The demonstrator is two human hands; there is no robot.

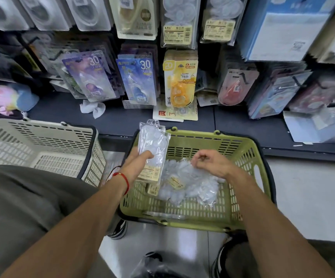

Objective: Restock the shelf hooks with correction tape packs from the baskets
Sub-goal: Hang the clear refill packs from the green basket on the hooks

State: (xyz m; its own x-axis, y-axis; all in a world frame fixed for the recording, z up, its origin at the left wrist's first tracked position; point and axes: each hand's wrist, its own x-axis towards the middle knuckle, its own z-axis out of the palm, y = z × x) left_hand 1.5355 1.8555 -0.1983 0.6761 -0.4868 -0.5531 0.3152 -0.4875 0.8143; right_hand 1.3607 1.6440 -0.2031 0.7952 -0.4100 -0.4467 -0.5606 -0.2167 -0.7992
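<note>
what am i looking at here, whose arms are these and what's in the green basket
There is one picture, taken by a camera worn on a person's head, looking down at their own arms in a shop aisle. The left hand holds up a clear plastic correction tape pack. The right hand, fingers curled, hovers over a pile of similar clear packs in the green plastic basket. A beige plastic basket sits to the left. Ahead, more packs hang on the shelf hooks.

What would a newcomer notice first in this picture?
First, the left hand holding a clear pack up over the green basket, at centre. Next, the right hand above the heap of clear packs inside it. Behind, a yellow pack hangs on the shelf.
</note>
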